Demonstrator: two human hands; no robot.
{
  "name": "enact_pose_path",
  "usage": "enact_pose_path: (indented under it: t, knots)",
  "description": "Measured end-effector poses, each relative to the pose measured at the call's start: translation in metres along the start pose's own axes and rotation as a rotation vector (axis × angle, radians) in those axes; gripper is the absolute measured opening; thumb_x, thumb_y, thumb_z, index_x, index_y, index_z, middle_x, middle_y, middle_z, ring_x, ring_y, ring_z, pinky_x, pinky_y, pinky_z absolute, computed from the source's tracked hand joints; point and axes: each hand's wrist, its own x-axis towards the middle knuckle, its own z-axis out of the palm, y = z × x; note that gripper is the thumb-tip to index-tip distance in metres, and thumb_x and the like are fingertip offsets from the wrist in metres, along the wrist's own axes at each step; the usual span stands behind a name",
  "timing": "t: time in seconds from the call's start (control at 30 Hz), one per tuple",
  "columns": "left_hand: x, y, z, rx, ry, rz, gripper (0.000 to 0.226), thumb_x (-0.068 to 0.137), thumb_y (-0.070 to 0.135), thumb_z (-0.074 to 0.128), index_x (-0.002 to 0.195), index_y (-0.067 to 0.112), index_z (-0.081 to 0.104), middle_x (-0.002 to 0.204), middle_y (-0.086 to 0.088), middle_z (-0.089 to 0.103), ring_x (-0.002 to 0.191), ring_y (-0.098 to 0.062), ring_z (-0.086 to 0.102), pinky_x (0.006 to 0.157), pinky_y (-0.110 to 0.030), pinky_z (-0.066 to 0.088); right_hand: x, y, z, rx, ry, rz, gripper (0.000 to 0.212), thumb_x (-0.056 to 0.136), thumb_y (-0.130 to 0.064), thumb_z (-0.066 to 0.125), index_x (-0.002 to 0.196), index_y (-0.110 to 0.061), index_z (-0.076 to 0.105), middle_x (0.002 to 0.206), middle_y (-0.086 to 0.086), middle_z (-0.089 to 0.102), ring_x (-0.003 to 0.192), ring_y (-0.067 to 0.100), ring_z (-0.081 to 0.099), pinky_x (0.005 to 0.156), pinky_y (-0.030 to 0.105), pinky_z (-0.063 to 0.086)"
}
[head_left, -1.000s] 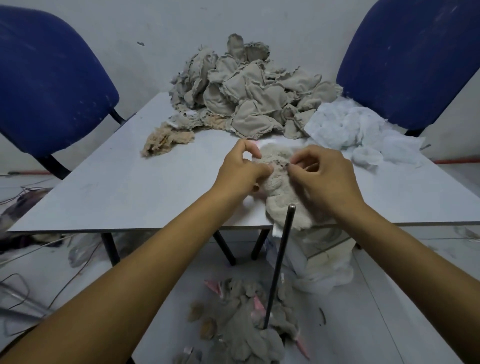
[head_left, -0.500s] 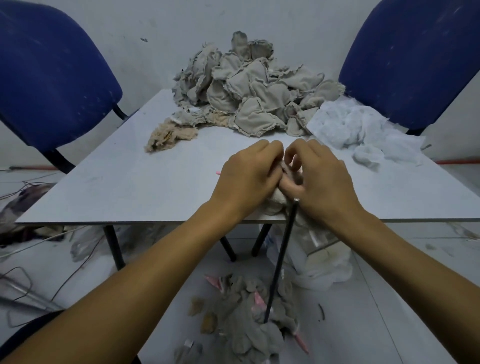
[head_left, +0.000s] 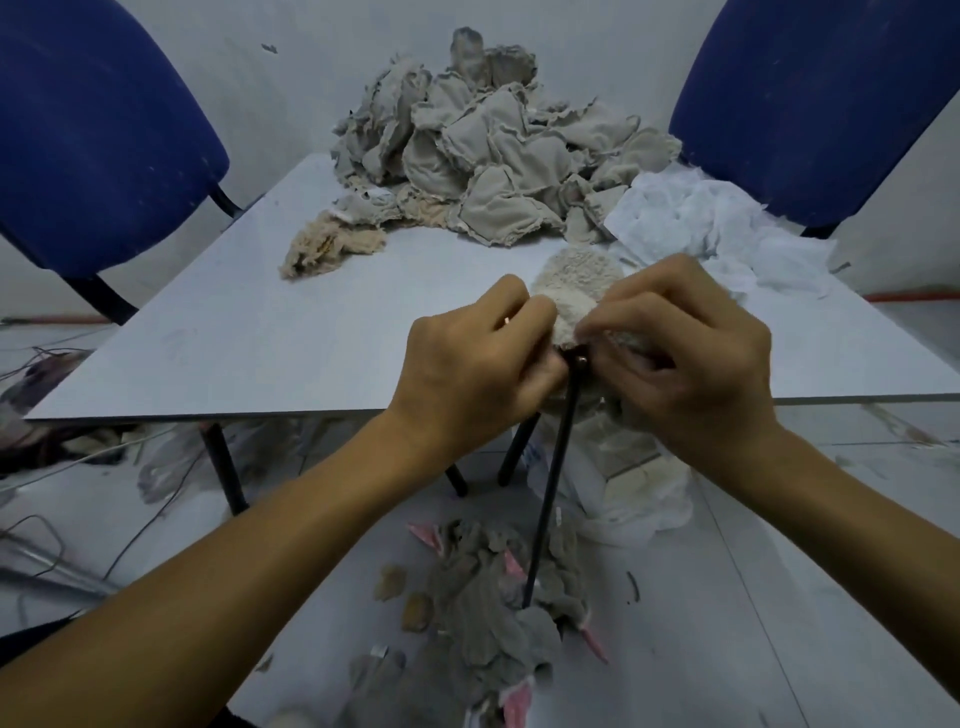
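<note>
A grey fabric heap (head_left: 498, 156) sits on the table (head_left: 234, 353) beyond the left hand (head_left: 467, 374); white stuffing (head_left: 691, 223) lies beyond the right hand (head_left: 691, 364).

Cream fleece piece (head_left: 576, 291) bunched atop upright black rod (head_left: 550, 483), table edge.

Dim, cool, even light; soft shadows; wide-angle bending at slightly blurred edges.
</note>
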Motion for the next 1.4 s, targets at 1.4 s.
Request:
enact_pose_path:
  t: [1.4]
  knots:
    - [-0.001,-0.021,-0.011,-1.05,-0.538,-0.578,0.026,0.066,0.005,0.085,0.083,0.0,0.066,0.079,-0.009,0.065,0.077,-0.015,0.06,0.071,-0.03,0.05,-0.012,0.005,-0.013,0.408,-0.246,0.295,0.034,0.079,-0.041,0.077,0.099,-0.018,0.061,0.096,-0.014,0.061,0.088,0.001,0.059,0.078,0.015,0.045]
